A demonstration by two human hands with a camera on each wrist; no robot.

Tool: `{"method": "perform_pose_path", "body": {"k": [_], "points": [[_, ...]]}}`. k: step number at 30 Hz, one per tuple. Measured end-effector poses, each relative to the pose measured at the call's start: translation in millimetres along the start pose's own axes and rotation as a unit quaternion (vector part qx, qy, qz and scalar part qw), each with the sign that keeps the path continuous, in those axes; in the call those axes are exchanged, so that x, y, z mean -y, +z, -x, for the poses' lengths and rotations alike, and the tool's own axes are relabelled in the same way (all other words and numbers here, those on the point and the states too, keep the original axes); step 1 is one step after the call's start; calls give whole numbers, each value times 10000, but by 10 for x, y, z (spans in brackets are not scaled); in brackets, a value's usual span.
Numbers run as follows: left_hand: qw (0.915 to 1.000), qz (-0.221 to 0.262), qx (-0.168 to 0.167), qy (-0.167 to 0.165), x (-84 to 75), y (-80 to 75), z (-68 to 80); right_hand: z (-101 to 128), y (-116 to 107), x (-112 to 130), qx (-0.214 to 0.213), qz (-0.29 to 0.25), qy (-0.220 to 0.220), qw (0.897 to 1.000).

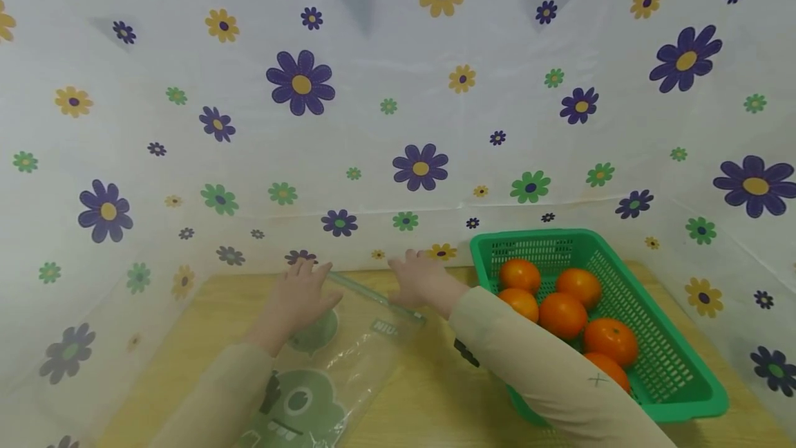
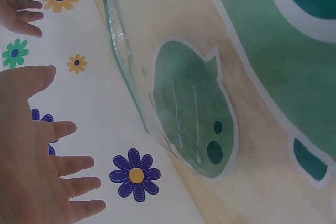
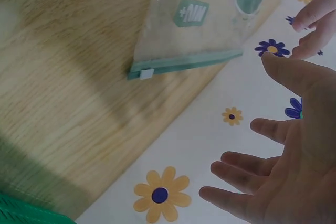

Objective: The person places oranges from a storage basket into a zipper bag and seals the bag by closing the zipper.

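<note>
A clear zip bag (image 1: 323, 372) printed with green cartoon figures lies flat on the wooden table (image 1: 429, 393). Its green zip strip (image 1: 373, 296) faces the back. My left hand (image 1: 301, 292) is spread at the bag's top left corner with straight fingers and grips nothing. My right hand (image 1: 419, 281) is spread just behind the zip's right end, also holding nothing. In the left wrist view, the left hand (image 2: 63, 129) is splayed beside the bag (image 2: 210, 103). In the right wrist view, the right hand (image 3: 283, 129) is open past the white slider (image 3: 146, 73).
A green plastic basket (image 1: 535, 235) holding several oranges (image 1: 562, 313) stands at the right, under my right forearm. Floral plastic cloth (image 1: 398, 123) walls in the table at the back and on both sides. Bare wood shows between bag and basket.
</note>
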State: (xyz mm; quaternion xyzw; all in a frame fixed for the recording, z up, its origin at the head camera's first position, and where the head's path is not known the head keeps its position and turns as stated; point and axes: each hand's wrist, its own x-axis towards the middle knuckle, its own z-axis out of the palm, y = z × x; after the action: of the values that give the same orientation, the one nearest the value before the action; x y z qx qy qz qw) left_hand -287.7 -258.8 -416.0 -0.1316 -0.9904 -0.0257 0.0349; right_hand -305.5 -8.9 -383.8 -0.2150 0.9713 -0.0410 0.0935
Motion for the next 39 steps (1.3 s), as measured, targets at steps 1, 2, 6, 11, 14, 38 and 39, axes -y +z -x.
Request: {"method": "perform_pose_path", "body": {"k": [1,2,6,11,14,38,39], "points": [[10000,-24,-1,0,15,19,-10,-19,24,3,-6,39,-3,10000],[10000,-12,7,-13,24,39,-20,-35,49,5,-11,72,-8,10000],[10000,7,79,-49,54,121,-51,-86,145,5,-27,125,0,9999],[9996,114,237,-86,39,179,-55,-130,245,-6,65,121,18,9999],[9993,193,327,-65,11,192,-53,-150,290,-21,107,156,37,9998],[9964,230,799,157,-139,323,-81,-136,435,-51,325,-115,148,9993],[9962,241,822,129,-139,335,-82,-140,450,-53,326,-145,161,9992]]}}
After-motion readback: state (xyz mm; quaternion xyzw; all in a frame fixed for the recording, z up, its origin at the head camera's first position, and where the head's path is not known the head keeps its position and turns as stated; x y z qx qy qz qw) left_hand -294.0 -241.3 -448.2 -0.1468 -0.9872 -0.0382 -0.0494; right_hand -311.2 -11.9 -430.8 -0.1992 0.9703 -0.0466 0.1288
